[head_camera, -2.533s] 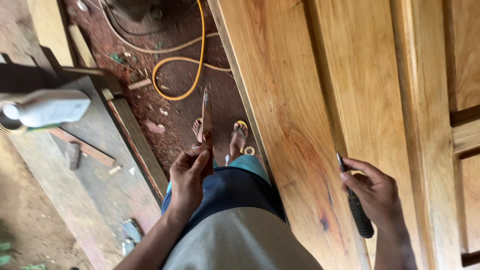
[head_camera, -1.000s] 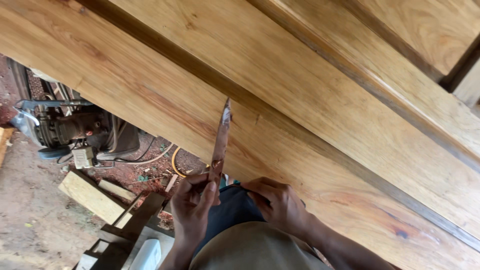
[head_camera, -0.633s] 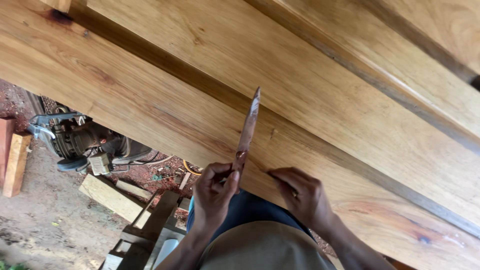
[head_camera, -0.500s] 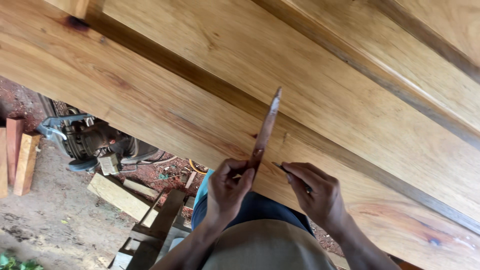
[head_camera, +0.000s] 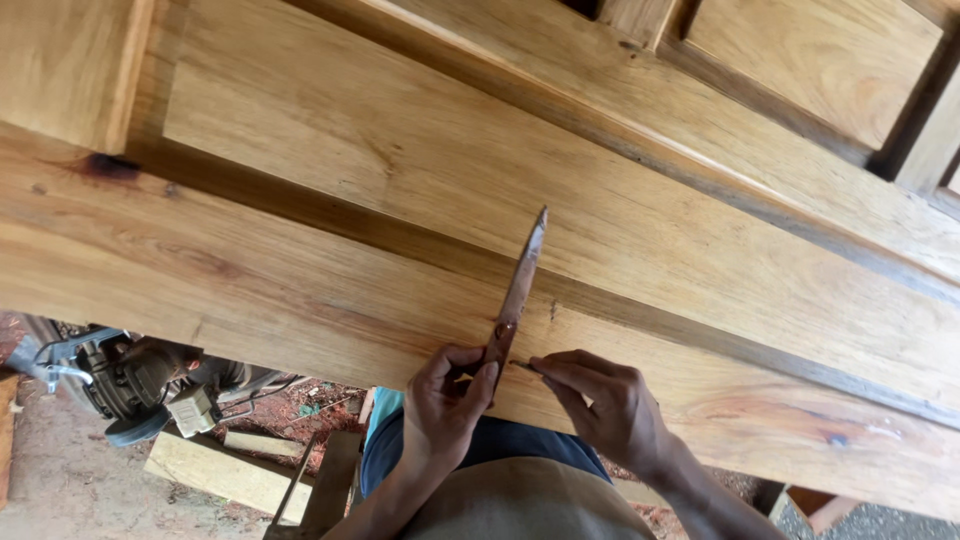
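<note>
Your left hand (head_camera: 442, 405) has its fingers (head_camera: 486, 376) clamped on the lower end of a long, thin metal blade (head_camera: 517, 292), which lies flat on the wooden door panel (head_camera: 330, 190) and points up across its dark groove (head_camera: 300, 212). Your right hand (head_camera: 605, 410) pinches something small at its fingertips, just beside the blade's base; what it is cannot be told. Both hands rest against the panel's lower rail. Below the panel's edge, to the left, a machine (head_camera: 125, 372) sits on the dirt floor (head_camera: 60, 480) near a loose wood offcut (head_camera: 225, 472).
</note>
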